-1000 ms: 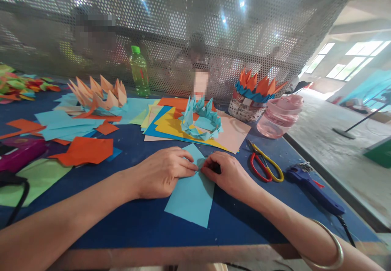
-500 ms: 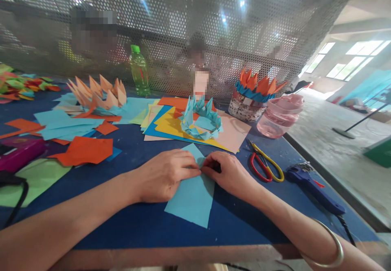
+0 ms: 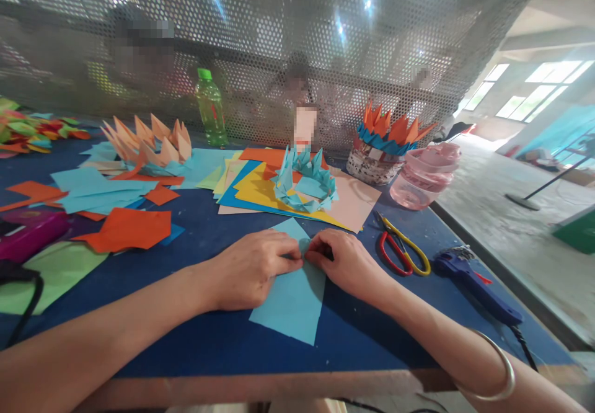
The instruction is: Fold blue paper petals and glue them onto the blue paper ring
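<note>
A light blue sheet of paper [image 3: 294, 304] lies at an angle on the blue table in front of me. My left hand [image 3: 258, 267] rests over its left side, thumb and fingers pinched together near the middle of the sheet. My right hand [image 3: 341, 261] meets it from the right, its thumb and forefinger pinched on the paper close to the left fingertips. What exactly the fingertips grip is partly hidden. Behind the sheet stands a light blue folded-paper ring [image 3: 307, 183] with pointed tips, on a stack of coloured paper [image 3: 246, 191].
Scissors [image 3: 402, 245] and a blue glue gun [image 3: 478, 283] lie to the right. Farther back are a pink container [image 3: 421, 180], an orange-and-blue paper crown [image 3: 395, 131], a green bottle [image 3: 211, 112] and a peach paper crown [image 3: 153, 143]. Orange paper [image 3: 134, 228] and a magenta tool [image 3: 32, 233] lie left.
Almost nothing differs. The whole view has shifted very slightly, and both hands stay pinched at the same spot on the light blue paper.
</note>
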Tool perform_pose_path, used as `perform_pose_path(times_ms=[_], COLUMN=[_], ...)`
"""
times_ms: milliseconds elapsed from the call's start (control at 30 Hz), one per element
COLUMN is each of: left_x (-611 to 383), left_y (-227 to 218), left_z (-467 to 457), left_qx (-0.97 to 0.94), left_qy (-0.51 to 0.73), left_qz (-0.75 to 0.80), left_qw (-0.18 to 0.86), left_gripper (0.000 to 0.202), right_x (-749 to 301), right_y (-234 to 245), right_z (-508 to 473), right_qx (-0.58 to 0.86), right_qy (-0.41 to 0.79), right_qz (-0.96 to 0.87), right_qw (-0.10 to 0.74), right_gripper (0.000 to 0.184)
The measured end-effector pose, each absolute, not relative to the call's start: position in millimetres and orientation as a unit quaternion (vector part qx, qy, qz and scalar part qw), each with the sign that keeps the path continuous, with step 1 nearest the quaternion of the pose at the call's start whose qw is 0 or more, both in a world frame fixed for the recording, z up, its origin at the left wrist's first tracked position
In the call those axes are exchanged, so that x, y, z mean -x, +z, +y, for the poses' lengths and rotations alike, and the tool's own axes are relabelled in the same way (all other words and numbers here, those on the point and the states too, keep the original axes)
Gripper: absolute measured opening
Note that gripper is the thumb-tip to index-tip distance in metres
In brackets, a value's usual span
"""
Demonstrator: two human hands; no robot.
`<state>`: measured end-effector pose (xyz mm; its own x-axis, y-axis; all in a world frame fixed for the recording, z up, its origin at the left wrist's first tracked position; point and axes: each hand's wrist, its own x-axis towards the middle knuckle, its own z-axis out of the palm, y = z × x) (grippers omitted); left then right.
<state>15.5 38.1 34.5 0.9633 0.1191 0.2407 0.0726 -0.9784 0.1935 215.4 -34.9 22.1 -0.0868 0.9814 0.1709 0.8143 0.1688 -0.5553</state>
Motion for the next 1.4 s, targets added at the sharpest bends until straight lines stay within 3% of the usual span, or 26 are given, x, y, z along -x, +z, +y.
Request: perform_pose_path(times_ms=[200,700,867,1400], left_x=[-18.0,-18.1,-18.2,-14.3], left_y=[33.4,34.8,35.3,31.2], left_z=[38.3,40.3,39.1,42.9], left_qx=[-0.987,-0.984,-0.985,-0.976], left_qy=[0.122,0.155,0.152,0.184], left_qz=[0.054,0.036,0.044,0.034], left_qw=[0.087,0.074,0.076,0.114], left_gripper=[0.037,0.033,0.033,0.038], right_x=[-218.2,-219.9,-216.0,-221.7], right_y=[21.6,22.1,23.2,21.4], right_z=[-32.5,-33.2,-32.6,-35.2], right_qx=[0.624,0.619,0.641,0.605], right_qy=[0.189,0.164,0.162,0.168], right_qz=[-0.702,-0.722,-0.706,-0.73], right_qw=[0.286,0.264,0.253,0.269], right_gripper=[0.012,0.005,0.019,0.006])
